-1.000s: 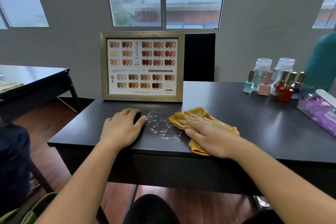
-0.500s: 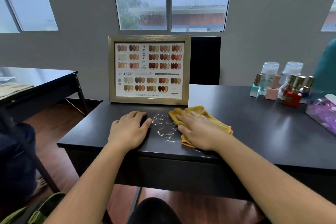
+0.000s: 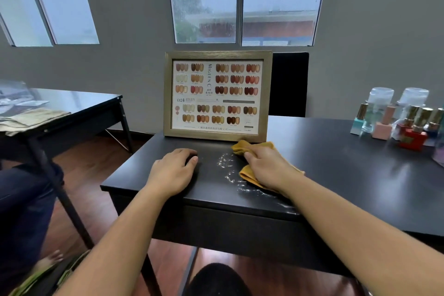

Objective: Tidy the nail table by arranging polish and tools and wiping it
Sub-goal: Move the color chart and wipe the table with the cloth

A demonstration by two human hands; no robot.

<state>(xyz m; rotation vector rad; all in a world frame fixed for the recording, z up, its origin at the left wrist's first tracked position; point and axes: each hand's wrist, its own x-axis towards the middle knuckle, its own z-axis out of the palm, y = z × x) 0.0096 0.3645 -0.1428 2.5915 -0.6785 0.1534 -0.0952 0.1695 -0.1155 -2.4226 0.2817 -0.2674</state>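
A mustard-yellow cloth (image 3: 245, 147) lies on the black nail table (image 3: 348, 175), pressed flat under my right hand (image 3: 266, 166) just in front of the framed colour chart (image 3: 217, 96). White wet streaks (image 3: 228, 166) glisten on the tabletop left of the cloth and trail toward the front edge. My left hand (image 3: 173, 170) rests palm down on the table, fingers slightly curled, holding nothing. Several nail polish bottles (image 3: 413, 132) and two clear pump bottles (image 3: 379, 101) stand grouped at the far right.
A black chair back (image 3: 289, 84) stands behind the table. A second dark table (image 3: 72, 113) with a folded cloth stands to the left. A dark stool seat (image 3: 216, 279) sits under the table's front edge. Another person's leg and foot show at lower left.
My right hand has pushed the cloth away from me, up against the frame's lower right corner, leaving more wet streaks near the front edge. My left hand has stayed in place.
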